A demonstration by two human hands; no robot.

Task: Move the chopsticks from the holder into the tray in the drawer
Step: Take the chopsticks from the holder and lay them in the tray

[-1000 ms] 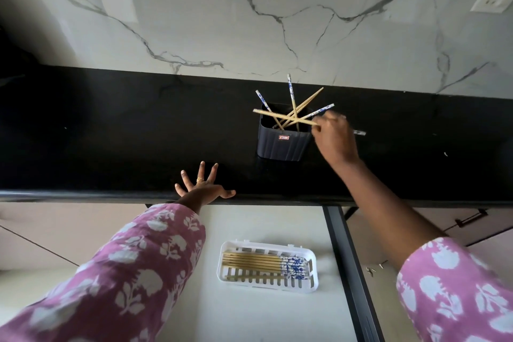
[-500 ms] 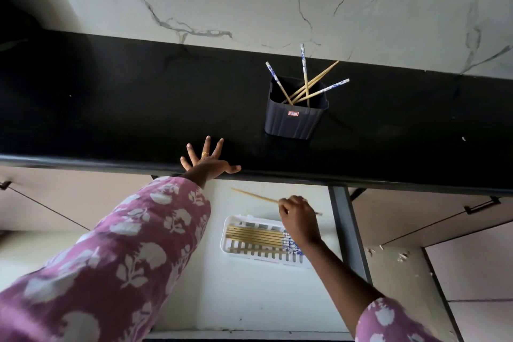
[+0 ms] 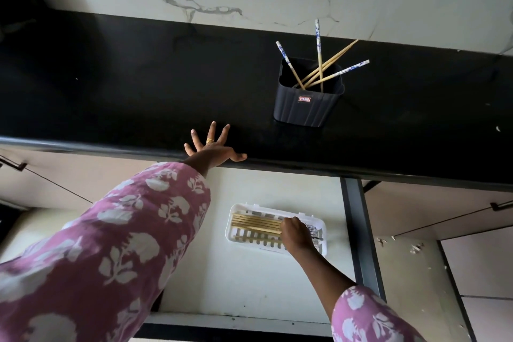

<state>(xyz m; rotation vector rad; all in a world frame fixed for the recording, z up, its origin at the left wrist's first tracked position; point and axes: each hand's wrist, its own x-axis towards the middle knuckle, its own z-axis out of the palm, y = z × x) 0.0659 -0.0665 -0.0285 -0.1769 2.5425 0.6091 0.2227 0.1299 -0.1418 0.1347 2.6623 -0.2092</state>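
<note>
The chopstick (image 3: pixel 256 228) lies along the row in the white tray (image 3: pixel 231 239) in the drawer (image 3: pixel 249 280), the right hand (image 3: pixel 295 236) with fingers curled on it. Release it flat, parallel to the rest. More chopsticks (image 3: pixel 331 75) stand in the holder (image 3: pixel 304 108) on the worktop (image 3: pixel 138 91), where the left hand (image 3: pixel 212 148) rests, fingers spread.

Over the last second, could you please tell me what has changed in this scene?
The right hand carried one chopstick from the holder down into the drawer and now sits curled over the chopsticks in the tray; whether it still grips is unclear. The left hand stayed spread on the counter edge; holder and tray unmoved.
</note>
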